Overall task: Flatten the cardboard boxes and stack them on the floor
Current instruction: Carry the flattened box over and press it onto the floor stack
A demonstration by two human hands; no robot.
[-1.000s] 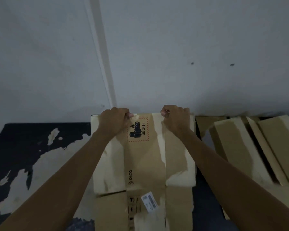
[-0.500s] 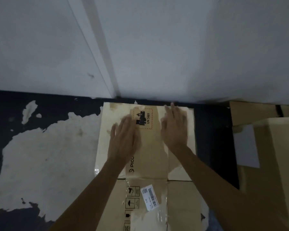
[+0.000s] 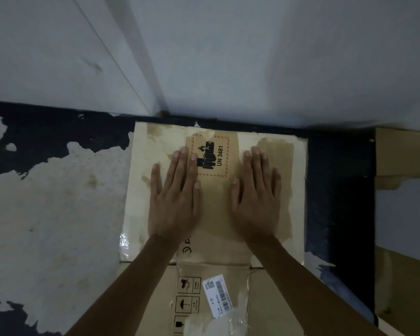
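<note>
Since the earlier frames, both hands have let go of the flap's edge and now lie flat on it. The left hand [image 3: 174,202] and the right hand [image 3: 257,200] press palm-down on the flattened cardboard box [image 3: 289,202], fingers stretched out and holding nothing. The box lies on the worn dark floor [image 3: 46,214], its far edge near the wall [image 3: 252,57]. Between the hands is the UN 3481 battery label [image 3: 210,155]. More cardboard [image 3: 403,275] lies to the right.

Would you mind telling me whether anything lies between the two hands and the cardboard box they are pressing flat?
Nothing visible does. The left hand and right hand both lie palm-down directly on the flattened cardboard box, either side of the UN 3481 label.
</note>
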